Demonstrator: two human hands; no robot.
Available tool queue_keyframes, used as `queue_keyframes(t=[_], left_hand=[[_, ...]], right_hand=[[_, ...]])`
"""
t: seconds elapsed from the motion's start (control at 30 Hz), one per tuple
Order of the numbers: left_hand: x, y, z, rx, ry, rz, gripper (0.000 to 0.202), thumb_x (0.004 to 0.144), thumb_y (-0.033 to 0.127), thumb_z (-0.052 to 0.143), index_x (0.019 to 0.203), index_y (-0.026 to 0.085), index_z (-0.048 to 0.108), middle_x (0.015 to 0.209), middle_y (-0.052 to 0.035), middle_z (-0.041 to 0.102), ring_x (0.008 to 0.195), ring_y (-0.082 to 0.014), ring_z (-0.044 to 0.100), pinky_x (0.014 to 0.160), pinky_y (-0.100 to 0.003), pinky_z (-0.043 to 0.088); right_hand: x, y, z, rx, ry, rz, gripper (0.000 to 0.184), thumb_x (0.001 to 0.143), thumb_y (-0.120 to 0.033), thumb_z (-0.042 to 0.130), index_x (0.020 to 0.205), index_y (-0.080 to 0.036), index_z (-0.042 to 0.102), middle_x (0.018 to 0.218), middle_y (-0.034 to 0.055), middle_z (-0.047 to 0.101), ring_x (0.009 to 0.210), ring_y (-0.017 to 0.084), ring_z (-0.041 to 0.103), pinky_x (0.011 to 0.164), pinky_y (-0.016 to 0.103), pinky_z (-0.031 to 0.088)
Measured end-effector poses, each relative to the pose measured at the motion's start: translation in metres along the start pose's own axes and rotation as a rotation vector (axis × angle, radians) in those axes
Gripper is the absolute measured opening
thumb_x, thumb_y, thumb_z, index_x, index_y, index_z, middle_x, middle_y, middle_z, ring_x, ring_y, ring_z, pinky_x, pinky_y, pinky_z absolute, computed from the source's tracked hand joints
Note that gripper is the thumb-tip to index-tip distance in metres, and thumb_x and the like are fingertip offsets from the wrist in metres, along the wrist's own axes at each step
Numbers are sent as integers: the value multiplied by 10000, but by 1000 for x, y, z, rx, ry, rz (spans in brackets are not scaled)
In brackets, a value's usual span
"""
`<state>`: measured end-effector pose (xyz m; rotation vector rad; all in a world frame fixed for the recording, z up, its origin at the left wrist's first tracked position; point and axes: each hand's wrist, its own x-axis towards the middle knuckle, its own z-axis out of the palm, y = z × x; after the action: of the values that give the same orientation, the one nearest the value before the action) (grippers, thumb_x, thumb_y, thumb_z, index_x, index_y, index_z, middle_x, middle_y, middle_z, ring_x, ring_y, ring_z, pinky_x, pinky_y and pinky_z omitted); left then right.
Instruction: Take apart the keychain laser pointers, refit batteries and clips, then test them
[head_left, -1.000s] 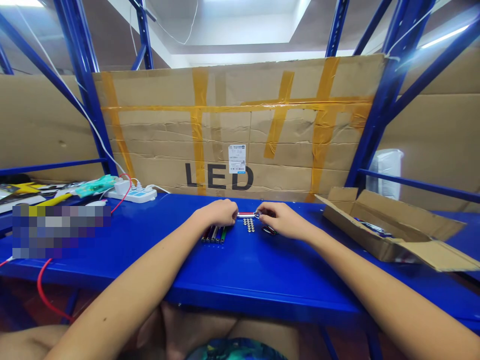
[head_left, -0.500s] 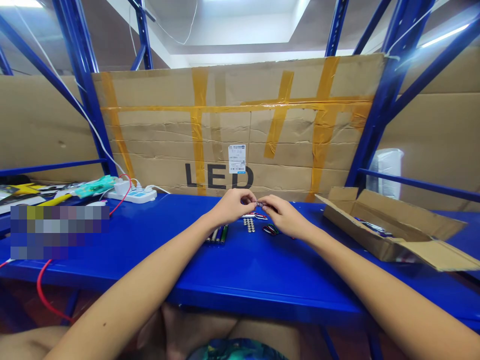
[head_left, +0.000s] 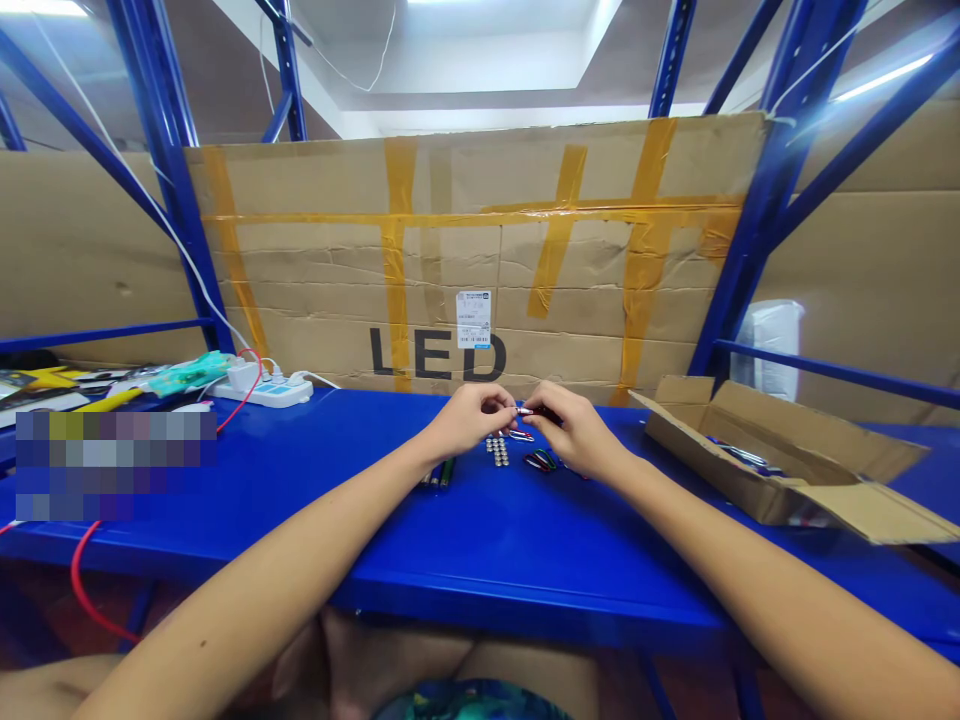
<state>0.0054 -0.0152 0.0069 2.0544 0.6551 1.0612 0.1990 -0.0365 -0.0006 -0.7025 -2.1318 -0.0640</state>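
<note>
Holding: left hand [head_left: 466, 420] and right hand [head_left: 576, 432] meet fingertip to fingertip and pinch one tube [head_left: 527, 411] between them.
Tube: small, slim and round, red and silver with a metallic shine, lying roughly level.
Tube place: in the air just over the shelf [head_left: 480, 540], close in front of the cardboard [head_left: 315, 260] and above the cells [head_left: 496, 450].
Left hand: fingers curled, thumb and forefinger closed on the tube's left end.
Right hand: fingers bent over the other end and closed on it; they hide much of the tube.
Cells: tiny round silver discs packed in a neat block on the shelf, just below the fingertips and untouched.
Sticks [head_left: 441, 472]: thin dark rods lying side by side, partly hidden by the left wrist.
Caps [head_left: 541, 460]: small dark curved bits with red and green, beside the heel of the right hand; too small to tell more.
Shelf: flat, smooth, glossy blue painted metal, framed by blue posts [head_left: 169, 150].
Cardboard: creased brown sheet standing at the back, crossed by strips of amber tape, printed "LED" in black, with a white label [head_left: 474, 318].
Box [head_left: 787, 455]: open brown carton with its flaps spread, well right of the hands.
Power strip [head_left: 262, 386]: white plastic, back left, with a red wire [head_left: 79, 580] trailing over the shelf edge.
</note>
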Motion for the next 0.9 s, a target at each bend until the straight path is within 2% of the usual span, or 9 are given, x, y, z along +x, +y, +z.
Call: queue_keyframes(t=[0.23, 0.33, 0.4, 0.53, 0.73, 0.9], left_hand=[[-1, 2, 3, 40, 22, 26, 114, 793, 227, 619, 807, 113, 627, 702, -34, 665, 641, -109, 589, 602, -228, 460], [-1, 4, 3, 46, 12, 22, 109, 795, 226, 610, 808, 119, 625, 693, -31, 666, 649, -117, 600, 612, -237, 467], [-1, 4, 2, 56, -2, 22, 109, 799, 226, 602, 813, 121, 630, 699, -33, 669, 658, -121, 603, 620, -243, 471], [-1, 1, -1, 120, -12, 48, 126, 811, 233, 590, 808, 120, 644, 732, -36, 670, 668, -116, 588, 631, -240, 457], [-2, 2, -1, 155, -9, 74, 152, 828, 255, 581, 825, 117, 644, 739, -33, 661, 677, -116, 571, 639, -240, 442], [-3, 2, -1, 271, 1, 126, 161, 838, 265, 575, 851, 128, 659, 759, -23, 655, 698, -117, 557, 652, -243, 431]], right_hand=[[1, -6, 0, -37, -56, 97, 185, 937, -216, 429, 828, -189, 576, 806, 66, 601, 764, 185, 546, 707, 315, 413], [0, -7, 0, -18, -46, 146, 47, 872, -238, 543, 879, -192, 550, 864, 62, 587, 787, 187, 540, 710, 316, 426], [0, -7, 0, -9, -28, 146, 110, 823, -217, 591, 908, -196, 523, 892, 58, 565, 786, 184, 526, 700, 313, 429], [0, -6, -1, 1, -35, 99, 58, 838, -140, 519, 847, -196, 506, 835, 43, 532, 726, 165, 493, 657, 297, 408], [1, -8, -5, 15, -16, 90, 31, 849, -165, 542, 833, -180, 564, 819, 49, 568, 742, 167, 515, 685, 299, 405], [3, -12, -5, 76, -56, 212, 147, 872, -249, 518, 772, -175, 597, 700, 31, 571, 671, 159, 512, 637, 289, 395]])
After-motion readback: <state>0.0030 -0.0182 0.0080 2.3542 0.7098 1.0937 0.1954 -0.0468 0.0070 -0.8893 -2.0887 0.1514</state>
